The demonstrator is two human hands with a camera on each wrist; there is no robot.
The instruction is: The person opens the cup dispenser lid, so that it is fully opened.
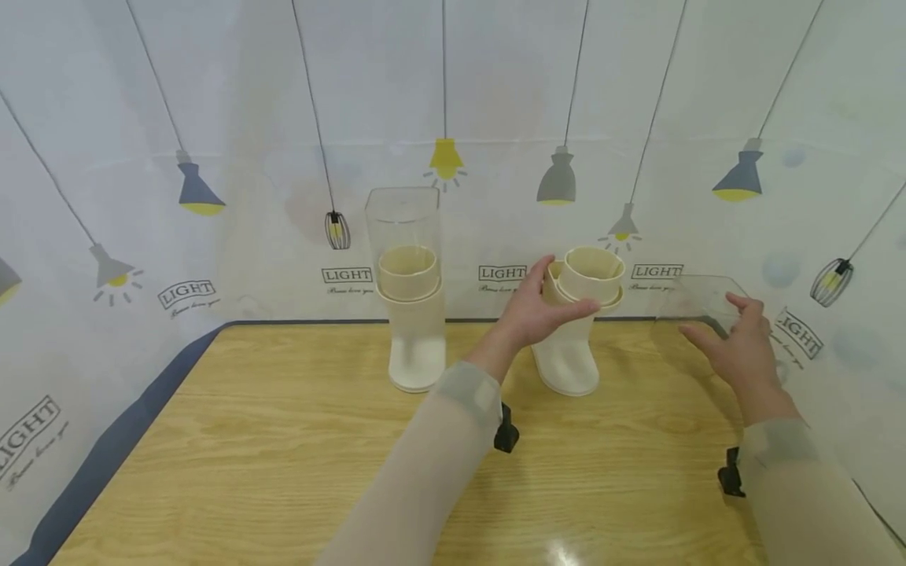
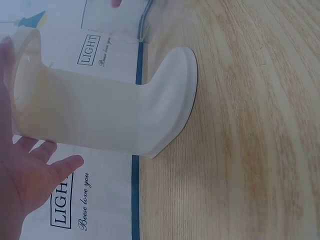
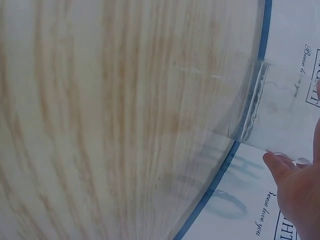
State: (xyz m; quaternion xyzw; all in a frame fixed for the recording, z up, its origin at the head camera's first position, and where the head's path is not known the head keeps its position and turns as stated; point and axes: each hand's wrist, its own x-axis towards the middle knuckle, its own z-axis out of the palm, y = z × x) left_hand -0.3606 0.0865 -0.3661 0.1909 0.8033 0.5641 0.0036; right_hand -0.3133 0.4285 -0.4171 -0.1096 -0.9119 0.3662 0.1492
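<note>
Left wrist: backdrop [image 2: 111, 200] behind container [image 2: 100, 110] reads "LIGHT", perhaps "Beese love you".

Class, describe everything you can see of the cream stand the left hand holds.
The cream stand is smooth and looks like plastic, with a round, open collar inside a wider upper rim and a flared, rounded foot. It stands upright on the wooden table, right of a similar stand. The left hand grips its upper part.
</note>
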